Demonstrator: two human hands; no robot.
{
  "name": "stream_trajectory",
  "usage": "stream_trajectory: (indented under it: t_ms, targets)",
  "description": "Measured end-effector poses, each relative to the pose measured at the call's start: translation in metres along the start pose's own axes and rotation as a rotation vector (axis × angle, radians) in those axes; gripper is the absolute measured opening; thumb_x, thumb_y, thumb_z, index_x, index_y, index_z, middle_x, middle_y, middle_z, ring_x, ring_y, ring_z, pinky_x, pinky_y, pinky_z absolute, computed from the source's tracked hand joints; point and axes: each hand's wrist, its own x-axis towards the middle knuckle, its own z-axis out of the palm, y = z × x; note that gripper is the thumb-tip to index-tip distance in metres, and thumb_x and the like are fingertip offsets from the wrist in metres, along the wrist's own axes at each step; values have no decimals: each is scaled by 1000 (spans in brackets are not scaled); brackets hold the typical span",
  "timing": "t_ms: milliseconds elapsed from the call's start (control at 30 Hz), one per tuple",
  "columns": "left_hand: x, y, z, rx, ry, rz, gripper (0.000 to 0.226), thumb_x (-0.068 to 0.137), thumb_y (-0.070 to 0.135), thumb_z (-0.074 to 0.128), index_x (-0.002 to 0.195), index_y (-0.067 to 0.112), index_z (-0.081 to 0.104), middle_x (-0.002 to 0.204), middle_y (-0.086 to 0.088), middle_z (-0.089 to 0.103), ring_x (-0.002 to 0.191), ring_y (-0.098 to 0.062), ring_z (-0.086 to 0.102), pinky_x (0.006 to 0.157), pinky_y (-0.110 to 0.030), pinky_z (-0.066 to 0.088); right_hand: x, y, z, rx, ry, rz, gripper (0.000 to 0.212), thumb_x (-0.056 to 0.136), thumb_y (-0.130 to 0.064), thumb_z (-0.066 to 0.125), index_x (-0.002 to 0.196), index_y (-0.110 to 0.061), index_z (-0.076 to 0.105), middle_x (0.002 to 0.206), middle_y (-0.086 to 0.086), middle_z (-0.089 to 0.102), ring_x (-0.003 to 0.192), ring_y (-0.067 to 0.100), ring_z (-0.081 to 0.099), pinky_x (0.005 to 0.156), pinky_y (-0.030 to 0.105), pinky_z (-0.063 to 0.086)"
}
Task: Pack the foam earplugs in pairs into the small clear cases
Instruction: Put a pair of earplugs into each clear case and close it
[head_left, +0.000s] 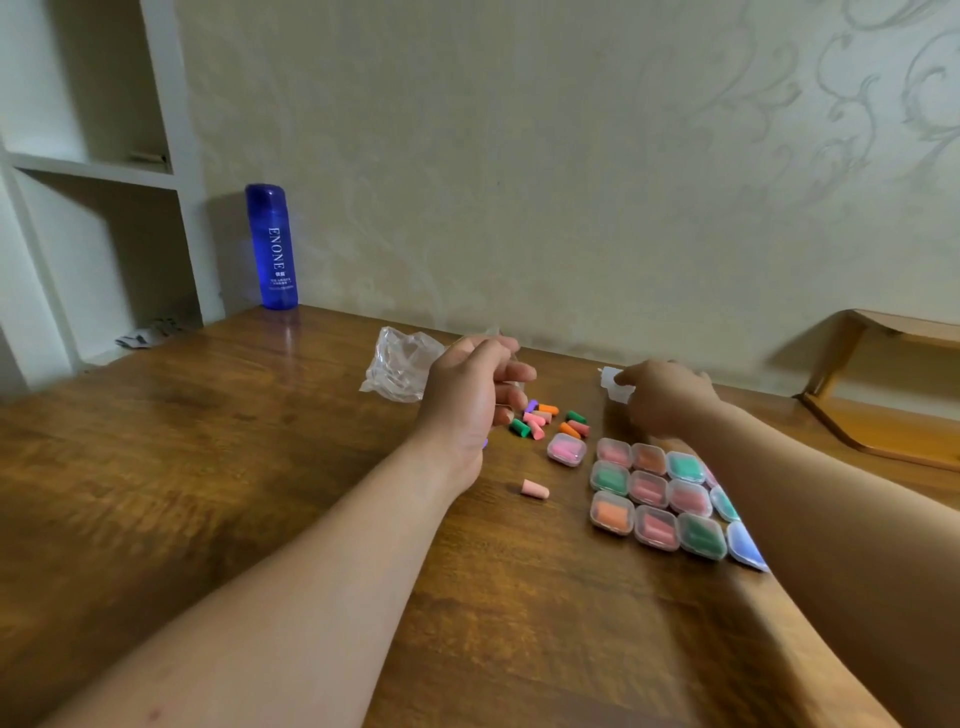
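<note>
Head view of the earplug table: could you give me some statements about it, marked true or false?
1. A blue bottle stands upright by the wall. True.
2. Every earplug is already packed. False: a loose pile lies unpacked, with one pink earplug apart from it.
3. The filled cases sit in rows. True.
4. The plastic bag lies right of the filled cases. False: it lies left of them, beyond the left hand.

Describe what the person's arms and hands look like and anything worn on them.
The left forearm and right forearm are bare as far as the view shows: no sleeves, watch or bracelet. The left hand and right hand wear no gloves; no rings show, though the fingers are blurred.
</note>
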Motion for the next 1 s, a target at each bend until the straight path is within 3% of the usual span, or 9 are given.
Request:
stream_trajectory:
  t_ms: [233,367,533,633,700,767,867,1000]
  targets:
    - [-1,0,1,18,-7,-2,21,105,17,50,115,15,69,87,-4,74,66,-14,62,57,-27,45,-1,-3,-2,38,42,-55,35,100,-36,66,135,-34,64,131,-2,71,124,25,61,108,48,47]
    - [-2,1,0,27,-19,-4,20,105,16,51,115,15,68,89,-6,75,67,-14,62,57,-26,45,-3,-6,-4,96,13,-55,39,98,-38,69,136,-30,64,129,0,71,117,25,64,105,47,51]
    - [-7,2,3,64,-108,-31,19,106,14,54,121,11,67,98,-10,75,72,-16,65,55,-24,50,-31,-11,-33,484,108,-148,40,99,-31,72,138,-21,67,123,1,71,105,20,67,85,32,51]
    - [-13,4,7,64,-200,-59,21,108,17,59,125,6,65,101,-13,74,72,-18,66,58,-25,53,-72,-14,-56,851,198,-197,33,98,-33,75,129,-26,69,112,-1,74,98,17,72,78,34,58]
    - [-20,6,12,55,-285,-96,24,108,23,61,123,5,65,99,-13,75,75,-20,69,65,-30,56,-103,-16,-64,989,226,-230,30,97,-35,76,126,-30,68,110,-3,73,98,14,73,84,38,61]
    - [-28,7,17,31,-385,-127,28,107,31,63,120,6,64,99,-16,76,80,-25,72,72,-36,58,-133,-20,-66,1005,227,-280,31,97,-30,76,127,-30,68,112,-7,72,99,6,71,88,30,59]
    - [-40,8,19,-20,-483,-139,35,106,34,64,126,5,64,97,-13,76,86,-27,75,72,-34,60,-166,-30,-62,983,227,-331,32,94,-26,80,124,-26,69,110,-13,72,98,-1,68,80,14,55]
    - [-50,6,15,-38,-495,-118,29,102,23,68,125,5,64,98,-12,76,90,-25,77,70,-31,62,-181,-35,-51,1009,228,-335,28,95,-21,80,121,-26,70,109,-17,73,99,-2,67,78,12,53]
